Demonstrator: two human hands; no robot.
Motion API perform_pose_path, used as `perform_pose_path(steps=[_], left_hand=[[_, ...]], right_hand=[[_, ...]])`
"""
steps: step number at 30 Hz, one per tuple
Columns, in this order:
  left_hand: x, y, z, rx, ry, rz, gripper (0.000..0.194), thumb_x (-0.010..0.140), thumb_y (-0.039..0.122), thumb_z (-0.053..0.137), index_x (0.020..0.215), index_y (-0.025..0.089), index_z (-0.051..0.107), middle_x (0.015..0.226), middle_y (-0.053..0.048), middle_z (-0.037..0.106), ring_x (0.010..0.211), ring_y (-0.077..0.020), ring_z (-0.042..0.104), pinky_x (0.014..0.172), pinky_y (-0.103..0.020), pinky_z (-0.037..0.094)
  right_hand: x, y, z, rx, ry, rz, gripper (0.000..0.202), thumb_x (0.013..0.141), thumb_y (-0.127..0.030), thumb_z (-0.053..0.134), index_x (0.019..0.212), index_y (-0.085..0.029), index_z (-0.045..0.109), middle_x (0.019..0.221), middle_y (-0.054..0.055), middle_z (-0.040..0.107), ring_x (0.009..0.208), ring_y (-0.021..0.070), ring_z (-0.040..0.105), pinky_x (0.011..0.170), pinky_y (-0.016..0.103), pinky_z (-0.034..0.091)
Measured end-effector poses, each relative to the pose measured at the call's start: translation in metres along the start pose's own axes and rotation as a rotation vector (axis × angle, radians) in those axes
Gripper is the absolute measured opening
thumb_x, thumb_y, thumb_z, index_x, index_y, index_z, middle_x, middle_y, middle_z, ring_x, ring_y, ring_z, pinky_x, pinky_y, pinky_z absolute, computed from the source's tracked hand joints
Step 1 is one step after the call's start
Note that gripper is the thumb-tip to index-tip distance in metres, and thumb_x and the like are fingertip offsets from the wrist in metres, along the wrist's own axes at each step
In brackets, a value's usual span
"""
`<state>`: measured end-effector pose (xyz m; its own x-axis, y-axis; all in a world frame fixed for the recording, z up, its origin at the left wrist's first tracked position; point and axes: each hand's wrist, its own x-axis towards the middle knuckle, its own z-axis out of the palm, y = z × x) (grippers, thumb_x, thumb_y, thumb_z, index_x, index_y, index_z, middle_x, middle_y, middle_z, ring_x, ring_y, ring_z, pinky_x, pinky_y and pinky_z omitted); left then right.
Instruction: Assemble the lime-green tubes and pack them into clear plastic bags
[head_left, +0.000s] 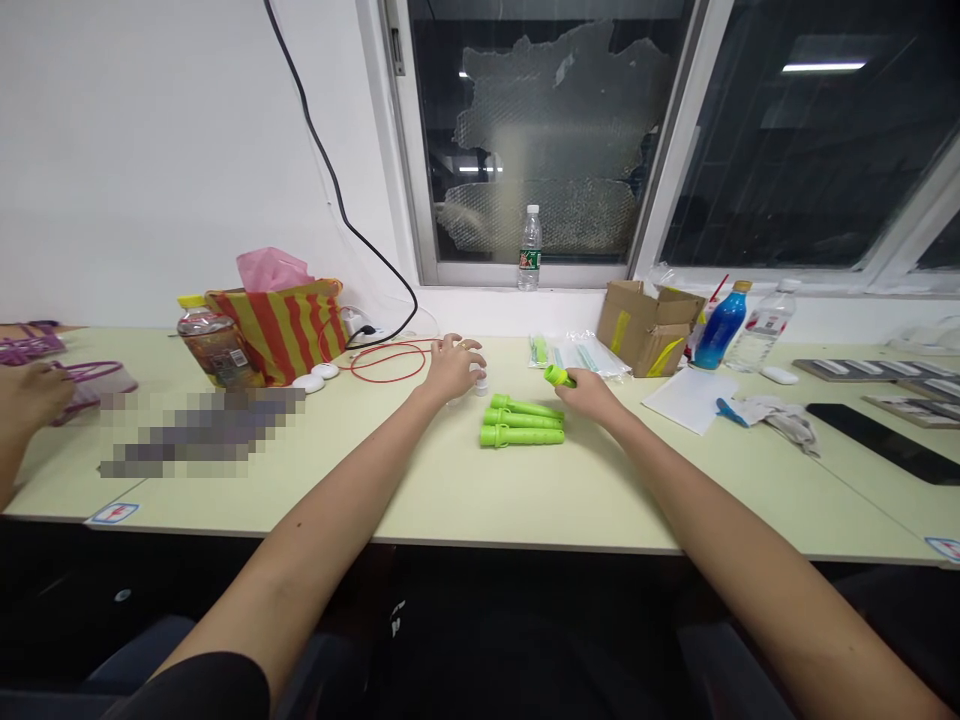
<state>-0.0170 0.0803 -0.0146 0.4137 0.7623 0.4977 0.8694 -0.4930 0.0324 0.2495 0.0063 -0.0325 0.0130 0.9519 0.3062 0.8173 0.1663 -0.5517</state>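
My right hand (589, 396) is closed around a bright green plastic tube (559, 376), whose ringed end sticks out to the left. Three similar green tubes (521, 437) lie side by side on the table between my hands, collared ends to the left. My left hand (452, 368) hovers low over the table, fingers apart and bent. Right at its fingertips is a small clear and white item (481, 384), partly hidden by the hand; whether they touch it I cannot tell.
Behind my right hand lie clear plastic packets (581, 354) and a cardboard box (646, 325). Bottles, a white sheet (688, 398), a glove (776, 415) and a black slab (885, 440) are rightward. Leftward are a red cable (390, 376), a striped bag (289, 330) and another person's hand (34, 405).
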Motion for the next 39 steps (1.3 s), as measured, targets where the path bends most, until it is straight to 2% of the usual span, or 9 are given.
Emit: perform_pose_path(steps=[4,27,31,35,39], left_hand=[[0.0,-0.001,0.003,-0.018,0.026,0.006,0.015,0.081,0.035,0.065,0.09,0.033,0.076,0.133,0.002,0.059,0.126,-0.0341,0.034,0.098,-0.052,0.026],[0.002,-0.002,0.005,-0.005,0.003,-0.022,0.016,0.082,0.033,0.062,0.091,0.032,0.075,0.135,0.003,0.059,0.125,-0.0343,0.035,0.097,-0.053,0.025],[0.002,-0.002,0.005,-0.002,0.0,-0.016,0.019,0.082,0.035,0.063,0.098,0.034,0.074,0.137,0.004,0.058,0.125,-0.0343,0.036,0.097,-0.054,0.026],[-0.004,-0.003,-0.003,-0.026,0.04,-0.035,0.031,0.083,0.039,0.063,0.113,0.034,0.069,0.138,0.001,0.057,0.125,-0.0334,0.037,0.099,-0.053,0.027],[-0.018,-0.012,-0.019,-0.087,0.063,-0.066,0.031,0.086,0.044,0.058,0.11,0.028,0.068,0.125,-0.005,0.061,0.117,-0.0279,0.048,0.098,-0.043,0.035]], right_hand=[[0.0,0.001,0.001,0.001,-0.007,0.003,0.011,0.077,-0.028,0.053,0.071,-0.019,0.051,0.071,0.002,0.057,0.066,0.0149,0.046,0.058,0.026,0.028],[0.001,0.002,0.004,-0.007,-0.024,-0.014,0.01,0.076,-0.027,0.053,0.071,-0.019,0.052,0.071,0.002,0.058,0.066,0.0149,0.047,0.058,0.026,0.028],[0.001,0.001,0.003,-0.001,-0.022,-0.015,0.009,0.076,-0.027,0.053,0.071,-0.019,0.051,0.073,0.002,0.058,0.066,0.0149,0.047,0.058,0.026,0.028],[0.0,0.001,0.002,0.005,-0.029,-0.006,0.01,0.076,-0.027,0.053,0.071,-0.02,0.05,0.07,0.001,0.056,0.064,0.0149,0.046,0.057,0.026,0.028],[-0.001,0.0,0.001,0.007,-0.027,-0.011,0.008,0.076,-0.027,0.053,0.073,-0.019,0.052,0.073,0.002,0.058,0.066,0.0152,0.047,0.058,0.026,0.029]])
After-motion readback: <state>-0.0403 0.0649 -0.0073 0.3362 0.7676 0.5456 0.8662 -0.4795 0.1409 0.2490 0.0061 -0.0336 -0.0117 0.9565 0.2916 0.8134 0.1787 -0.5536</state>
